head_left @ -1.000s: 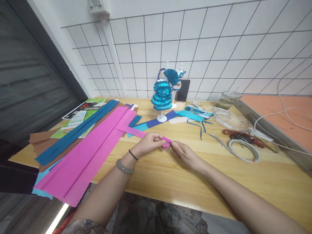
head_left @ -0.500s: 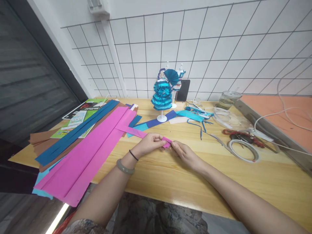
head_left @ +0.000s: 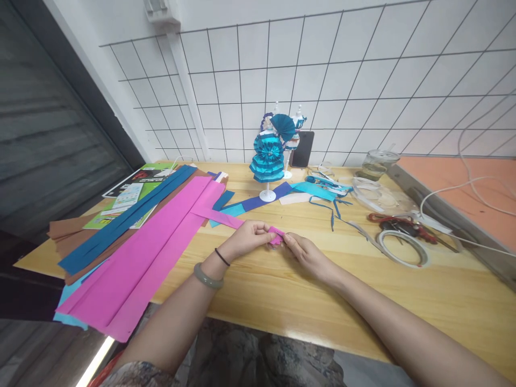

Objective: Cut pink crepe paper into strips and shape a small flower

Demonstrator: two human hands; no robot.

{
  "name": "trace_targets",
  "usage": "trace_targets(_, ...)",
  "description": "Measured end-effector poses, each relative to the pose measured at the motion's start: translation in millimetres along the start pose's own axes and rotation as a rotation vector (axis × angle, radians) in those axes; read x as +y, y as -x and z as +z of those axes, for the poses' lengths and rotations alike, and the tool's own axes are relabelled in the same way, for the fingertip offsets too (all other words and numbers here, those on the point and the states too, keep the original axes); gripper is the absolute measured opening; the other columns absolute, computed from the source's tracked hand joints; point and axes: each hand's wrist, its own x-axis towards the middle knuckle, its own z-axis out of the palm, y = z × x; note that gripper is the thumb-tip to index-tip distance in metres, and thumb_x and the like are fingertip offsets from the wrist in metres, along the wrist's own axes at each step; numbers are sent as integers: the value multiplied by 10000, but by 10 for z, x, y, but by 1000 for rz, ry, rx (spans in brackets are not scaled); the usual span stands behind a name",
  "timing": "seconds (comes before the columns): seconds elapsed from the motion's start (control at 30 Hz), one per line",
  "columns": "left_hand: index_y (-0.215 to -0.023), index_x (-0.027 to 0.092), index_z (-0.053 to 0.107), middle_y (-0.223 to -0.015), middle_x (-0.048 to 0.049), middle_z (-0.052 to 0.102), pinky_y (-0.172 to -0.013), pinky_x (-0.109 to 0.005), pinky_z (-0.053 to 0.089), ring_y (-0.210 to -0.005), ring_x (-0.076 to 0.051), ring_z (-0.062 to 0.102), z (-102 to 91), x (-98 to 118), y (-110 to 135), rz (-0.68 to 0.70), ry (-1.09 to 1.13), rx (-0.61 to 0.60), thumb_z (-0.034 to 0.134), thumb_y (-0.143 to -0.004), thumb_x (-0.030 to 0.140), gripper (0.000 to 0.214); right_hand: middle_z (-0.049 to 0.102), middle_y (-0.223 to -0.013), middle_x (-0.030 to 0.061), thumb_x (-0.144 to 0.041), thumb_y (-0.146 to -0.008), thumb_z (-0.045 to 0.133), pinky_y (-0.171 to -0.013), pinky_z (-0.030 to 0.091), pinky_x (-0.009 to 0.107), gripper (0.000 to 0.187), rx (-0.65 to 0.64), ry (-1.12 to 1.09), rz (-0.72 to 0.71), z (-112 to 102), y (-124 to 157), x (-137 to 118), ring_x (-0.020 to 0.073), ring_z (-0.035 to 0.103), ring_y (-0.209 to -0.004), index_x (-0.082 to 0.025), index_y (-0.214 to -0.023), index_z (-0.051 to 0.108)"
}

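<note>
Both hands meet over the middle of the wooden table (head_left: 282, 301). My left hand (head_left: 248, 237) pinches a small folded piece of pink paper (head_left: 276, 234) from the left. From the right, my right hand (head_left: 303, 251) pinches the same piece with its fingertips. A pink paper strip (head_left: 217, 216) runs from the folded piece back to the large pink sheets (head_left: 149, 258) on the left. My left wrist wears a green bangle and a black band.
Brown, blue and pink paper sheets lie stacked at the left over a green booklet (head_left: 129, 196). A small mannequin in a pleated blue paper dress (head_left: 267, 156) stands at the back, a phone (head_left: 302, 149) behind it. Paper scraps, tape rolls (head_left: 401, 248), scissors (head_left: 397, 221) and a glass jar (head_left: 377, 163) lie right.
</note>
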Motion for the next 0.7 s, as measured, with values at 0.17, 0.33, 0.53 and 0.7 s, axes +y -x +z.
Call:
trace_targets(0.17, -789, 91, 631, -798, -98, 669, -667, -259, 455, -681, -137, 602, 3, 15, 0, -13, 2, 6, 642, -700, 378, 301, 524, -711, 20, -483, -904, 242, -662, 385, 255, 446, 1, 1, -13, 3, 0, -1, 138, 465, -669, -167, -776, 530)
trace_targets(0.33, -778, 95, 624, -801, -93, 668, -658, -250, 454, -679, -130, 600, 3, 5, -4, -16, 8, 11, 644, -700, 371, 288, 514, -713, 16, -467, -909, 247, -669, 375, 251, 429, -4, -2, -3, 4, 10, -22, 138, 467, -685, -165, -780, 525)
trace_targets(0.53, -783, 91, 621, -803, -98, 666, -664, -253, 457, -688, -134, 601, 7, 1, -5, -12, 14, 3, 642, -701, 382, 303, 514, -707, 17, -471, -905, 256, -672, 384, 254, 420, 14, -19, -3, 10, 9, -20, 137, 475, -689, -176, -704, 478)
trace_targets(0.7, -764, 92, 612, -753, -88, 662, -677, -259, 455, -677, -133, 600, 12, 11, -2, -33, 4, 3, 648, -692, 388, 307, 493, -679, 14, -467, -907, 251, -677, 390, 261, 416, 32, -22, -22, 10, 3, -5, 137, 469, -673, -189, -666, 444)
